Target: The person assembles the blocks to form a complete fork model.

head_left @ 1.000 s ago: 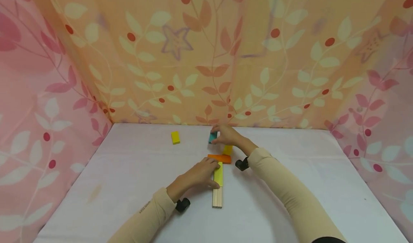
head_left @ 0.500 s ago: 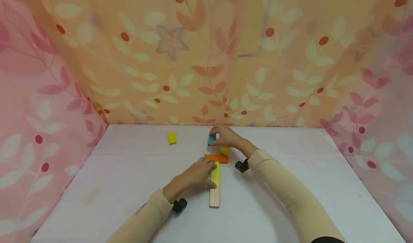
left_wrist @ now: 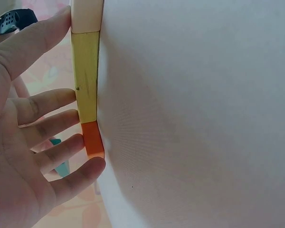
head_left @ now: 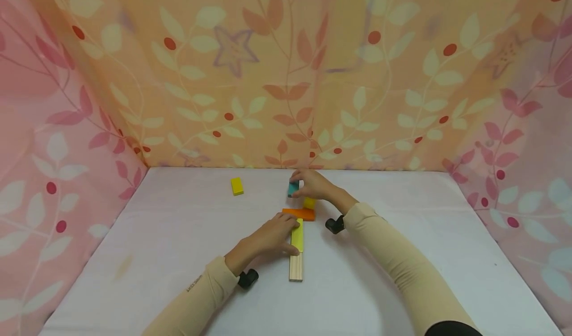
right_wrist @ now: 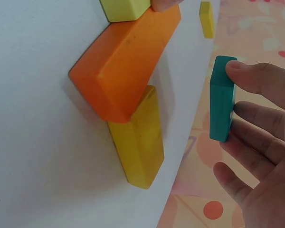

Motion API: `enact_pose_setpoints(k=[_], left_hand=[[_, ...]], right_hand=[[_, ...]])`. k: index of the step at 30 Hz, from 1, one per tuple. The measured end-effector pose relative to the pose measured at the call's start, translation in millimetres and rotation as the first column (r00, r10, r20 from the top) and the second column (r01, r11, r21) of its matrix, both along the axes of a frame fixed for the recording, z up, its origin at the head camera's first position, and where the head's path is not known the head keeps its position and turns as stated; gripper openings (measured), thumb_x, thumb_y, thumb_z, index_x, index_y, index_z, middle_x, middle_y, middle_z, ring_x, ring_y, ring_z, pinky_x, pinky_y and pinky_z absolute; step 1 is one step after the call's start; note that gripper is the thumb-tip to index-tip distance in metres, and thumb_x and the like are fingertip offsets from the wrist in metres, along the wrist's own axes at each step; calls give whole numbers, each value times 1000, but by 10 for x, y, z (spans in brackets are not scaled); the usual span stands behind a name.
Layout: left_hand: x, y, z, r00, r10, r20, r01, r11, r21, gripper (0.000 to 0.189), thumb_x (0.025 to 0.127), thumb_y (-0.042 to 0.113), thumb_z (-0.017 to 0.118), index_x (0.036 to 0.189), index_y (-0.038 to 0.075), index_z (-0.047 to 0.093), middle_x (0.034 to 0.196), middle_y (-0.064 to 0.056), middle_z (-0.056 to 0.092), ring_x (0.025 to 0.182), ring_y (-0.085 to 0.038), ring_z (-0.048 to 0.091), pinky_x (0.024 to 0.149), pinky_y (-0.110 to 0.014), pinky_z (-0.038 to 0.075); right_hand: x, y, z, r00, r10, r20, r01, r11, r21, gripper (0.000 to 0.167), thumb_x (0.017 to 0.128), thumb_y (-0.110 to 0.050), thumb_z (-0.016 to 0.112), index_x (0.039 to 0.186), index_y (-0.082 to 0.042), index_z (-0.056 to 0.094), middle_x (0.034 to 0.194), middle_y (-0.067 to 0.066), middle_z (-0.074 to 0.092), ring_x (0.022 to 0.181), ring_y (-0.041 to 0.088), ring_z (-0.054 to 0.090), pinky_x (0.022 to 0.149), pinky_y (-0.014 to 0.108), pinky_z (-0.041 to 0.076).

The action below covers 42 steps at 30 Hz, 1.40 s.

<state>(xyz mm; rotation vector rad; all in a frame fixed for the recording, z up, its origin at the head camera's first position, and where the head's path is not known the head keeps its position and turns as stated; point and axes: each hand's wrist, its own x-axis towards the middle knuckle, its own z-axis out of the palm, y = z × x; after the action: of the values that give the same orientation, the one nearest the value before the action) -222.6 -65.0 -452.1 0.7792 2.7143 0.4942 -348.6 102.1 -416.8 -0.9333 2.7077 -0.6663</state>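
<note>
My right hand point(head_left: 315, 184) holds a teal wooden block point(right_wrist: 222, 104) between thumb and fingertips, beyond the orange block point(right_wrist: 128, 61) in the head view. A yellow block point(right_wrist: 142, 142) meets the far side of the orange one near its right end, jutting away from it. My left hand point(head_left: 270, 236) lies along the row's left side, fingers fairly straight. Its fingertips touch the yellow-green block point(head_left: 297, 236) and the orange block, and its thumb reaches the plain wood block point(head_left: 296, 269). These blocks form a line, with the orange one across its far end.
A separate yellow block point(head_left: 237, 186) lies at the back left on the white tabletop point(head_left: 178, 236). Patterned cloth point(head_left: 201, 78) hangs behind and at both sides. Black wrist cameras point(head_left: 248, 279) sit by both wrists.
The head view has shifted slightly. My right hand has brought the teal block a little to the right and nearer the orange block. My left hand stays at the row.
</note>
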Motion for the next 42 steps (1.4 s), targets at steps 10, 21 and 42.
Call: enact_pose_setpoints(k=[10,21,42], left_hand=[[32,18,-37,1000,12,20,-12,1000,-6,70,75,45,82,131,9,58,137,-7,54,127,-25,45,108,-41,43],[46,-3,-60,1000,-19,-11,19,1000,10,70,75,45,82,130,8,58,135,-5,54,121,-22,45,104,-36,44],[38,4,8,1000,-1,-10,1,1000,9,70,76,44,81,131,8,57,140,-5,52,127,-24,43,108,-38,43]], right_hand=[[38,26,-89,1000,-4,-2,4,1000,9,45,84,-26,77,122,-5,67,133,12,59,124,31,53,110,46,42],[79,32,-140,1000,-12,10,12,1000,5,42,84,-24,77,119,-5,68,131,12,60,121,30,55,108,45,43],[100,80,-244,998,-28,57,27,1000,16,41,82,-27,78,117,-6,70,131,11,61,120,30,55,107,48,44]])
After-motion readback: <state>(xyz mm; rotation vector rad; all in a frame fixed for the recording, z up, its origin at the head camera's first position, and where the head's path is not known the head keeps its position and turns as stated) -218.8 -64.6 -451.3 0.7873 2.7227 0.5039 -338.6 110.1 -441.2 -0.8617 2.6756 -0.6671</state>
